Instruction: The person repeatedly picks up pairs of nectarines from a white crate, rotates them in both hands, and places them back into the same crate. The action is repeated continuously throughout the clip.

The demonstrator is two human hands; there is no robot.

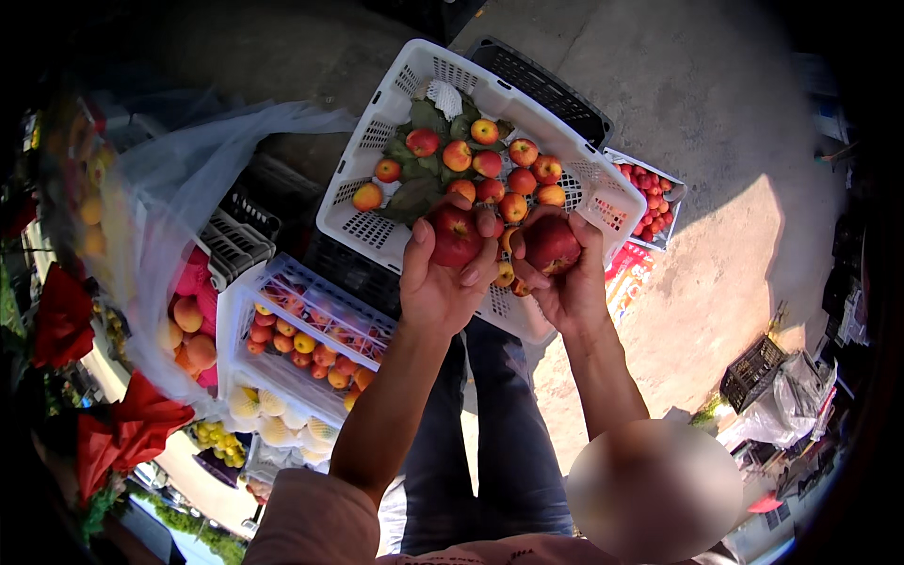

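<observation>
A dark red apple (455, 236) is cupped in my left hand (443, 289), stem hollow facing up. My right hand (573, 286) grips a second dark red apple (552, 244), its fingers curled around the near side. Both hands are raised over the near part of a white plastic basket (353, 134) with slotted walls. Inside the basket lie several red-and-yellow apples (487, 164), green leaves (413, 198) and a white foam net (445, 99). My hands and forearms hide part of the basket's near side.
Beneath the basket are black plastic crates (551, 85). A box of small red fruit (650, 198) stands to the right. On the left are a crate of apples (304, 346), foam-netted fruit (275, 417) and clear plastic sheeting (169, 183). Another black crate (752, 371) sits at far right.
</observation>
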